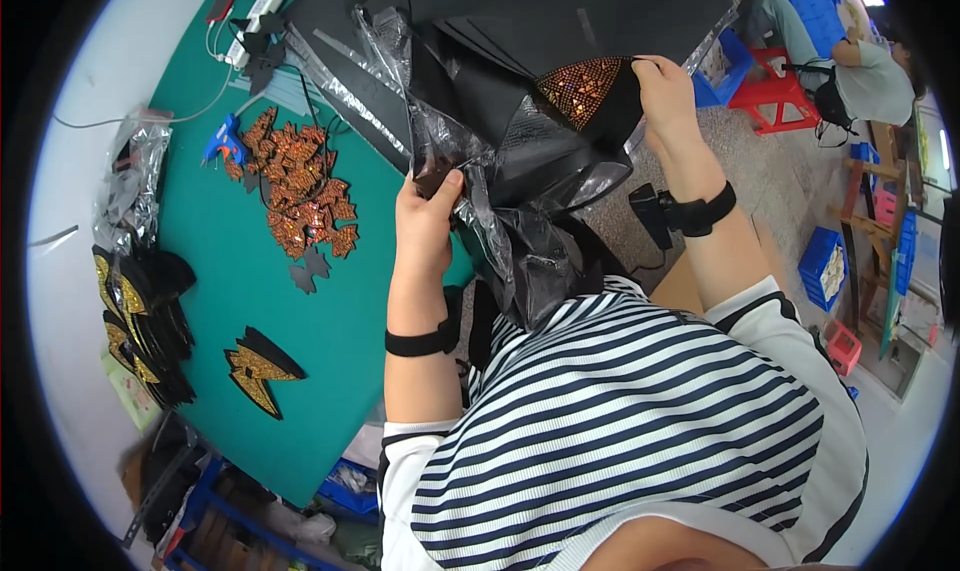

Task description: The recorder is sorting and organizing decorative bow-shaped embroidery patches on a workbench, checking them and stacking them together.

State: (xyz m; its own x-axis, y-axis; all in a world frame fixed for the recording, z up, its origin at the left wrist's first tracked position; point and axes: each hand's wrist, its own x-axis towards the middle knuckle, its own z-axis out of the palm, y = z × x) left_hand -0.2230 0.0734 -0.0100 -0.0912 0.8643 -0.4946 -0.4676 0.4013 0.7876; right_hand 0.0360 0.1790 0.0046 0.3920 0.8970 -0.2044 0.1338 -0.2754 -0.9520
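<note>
The left hand [428,211] is closed around a small dark piece and a fold of crinkled clear plastic wrapping [470,186], held up above the near edge of the green-topped bench [330,311]. The right hand [668,93] is raised further away, its fingertips pinching the top corner of a black fabric piece with an orange sequinned triangle [585,89]. That piece hangs between the two hands, its long axis running roughly from the right hand down and leftward toward the left hand, and the triangle's narrow tip points toward the left hand. Both wrists wear black bands, and a black-and-white striped shirt [620,421] fills the lower part of the view.

On the bench to the left lies a loose heap of orange sequinned shapes [300,186], with a blue glue gun [222,143] just beside it. Nearer lies a black and gold pointed piece [258,369], and a stack of similar black and gold pieces [140,321] sits at the bench's left edge.
</note>
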